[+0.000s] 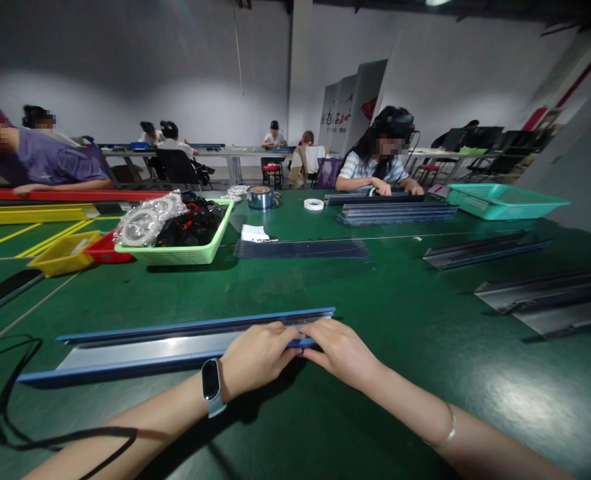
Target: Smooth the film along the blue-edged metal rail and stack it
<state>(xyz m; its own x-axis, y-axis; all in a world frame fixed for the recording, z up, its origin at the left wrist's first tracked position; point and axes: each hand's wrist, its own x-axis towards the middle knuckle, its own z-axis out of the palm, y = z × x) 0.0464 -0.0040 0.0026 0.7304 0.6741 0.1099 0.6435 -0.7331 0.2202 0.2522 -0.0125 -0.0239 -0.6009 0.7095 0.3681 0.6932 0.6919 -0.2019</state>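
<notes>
A long metal rail with blue edges (pixel 165 343) lies across the green table (pixel 400 300) in front of me. My left hand (pixel 255 357), with a smart band on the wrist, rests on the rail's right end, fingers curled over its near edge. My right hand (pixel 340 350) meets it from the right, fingers pressed on the same end. Both hands grip the rail where a blue film strip shows at the edge.
A green basket (pixel 180 252) holds tape rolls and black parts at the back left. Yellow and red trays (pixel 70 253) sit beside it. More rails (pixel 550 297) lie at the right. A person (pixel 380 167) works across the table near a teal basket (pixel 500 200). A black cable (pixel 10 400) loops at left.
</notes>
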